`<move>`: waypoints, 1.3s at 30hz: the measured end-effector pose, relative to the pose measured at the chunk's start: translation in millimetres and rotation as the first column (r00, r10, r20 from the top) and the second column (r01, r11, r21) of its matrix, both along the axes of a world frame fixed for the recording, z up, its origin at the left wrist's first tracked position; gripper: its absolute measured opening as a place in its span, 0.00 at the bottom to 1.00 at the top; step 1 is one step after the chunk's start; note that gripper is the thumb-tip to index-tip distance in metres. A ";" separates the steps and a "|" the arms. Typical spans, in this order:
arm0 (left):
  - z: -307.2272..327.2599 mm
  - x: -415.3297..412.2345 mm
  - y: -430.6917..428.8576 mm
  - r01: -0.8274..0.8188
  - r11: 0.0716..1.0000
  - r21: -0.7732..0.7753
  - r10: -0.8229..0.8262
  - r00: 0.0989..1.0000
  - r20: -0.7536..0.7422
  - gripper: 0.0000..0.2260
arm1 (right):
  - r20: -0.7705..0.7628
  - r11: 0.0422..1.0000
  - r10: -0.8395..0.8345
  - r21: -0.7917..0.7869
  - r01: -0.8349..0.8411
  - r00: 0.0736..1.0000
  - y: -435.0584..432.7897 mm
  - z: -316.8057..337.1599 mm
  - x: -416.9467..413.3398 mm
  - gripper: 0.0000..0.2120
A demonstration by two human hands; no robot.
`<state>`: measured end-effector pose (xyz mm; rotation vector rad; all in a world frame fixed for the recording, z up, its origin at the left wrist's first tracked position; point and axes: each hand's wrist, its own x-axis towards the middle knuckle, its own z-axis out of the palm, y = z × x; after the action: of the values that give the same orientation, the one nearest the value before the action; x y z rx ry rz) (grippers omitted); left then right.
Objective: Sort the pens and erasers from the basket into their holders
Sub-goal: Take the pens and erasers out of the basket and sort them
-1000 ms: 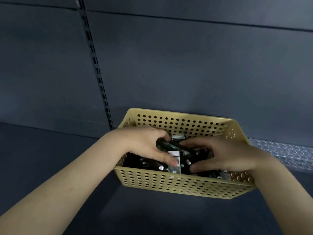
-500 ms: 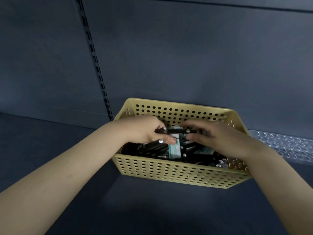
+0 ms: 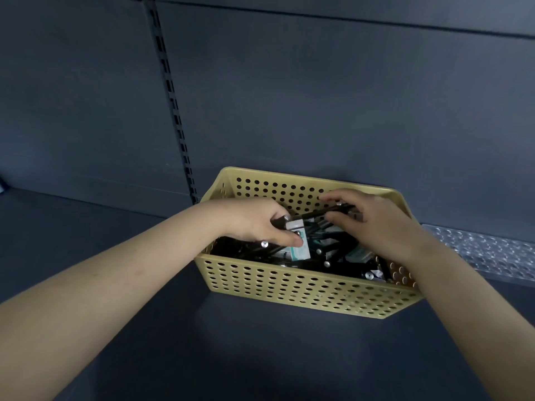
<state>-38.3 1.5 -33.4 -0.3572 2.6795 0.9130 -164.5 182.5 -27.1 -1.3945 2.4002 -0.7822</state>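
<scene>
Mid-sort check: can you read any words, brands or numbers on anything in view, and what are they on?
No text here can be read.
Sleeve of the eraser held by the left hand: green print, too blurred to read.
On the pens and the basket: no markings visible.

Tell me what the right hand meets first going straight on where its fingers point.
Likely the left hand, which grips the eraser; the right hand points leftward at it, though depth is unclear.
</scene>
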 end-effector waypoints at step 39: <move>53.8 21.5 41.0 -0.312 0.675 0.669 0.731 0.408 -0.547 0.14 | 0.684 0.123 -0.214 -0.689 0.714 0.697 45.5 44.1 67.0 0.03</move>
<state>-16.8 42.5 20.4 -0.9515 2.8951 2.4110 -97.5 228.1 17.0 -0.3119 1.8855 -2.7252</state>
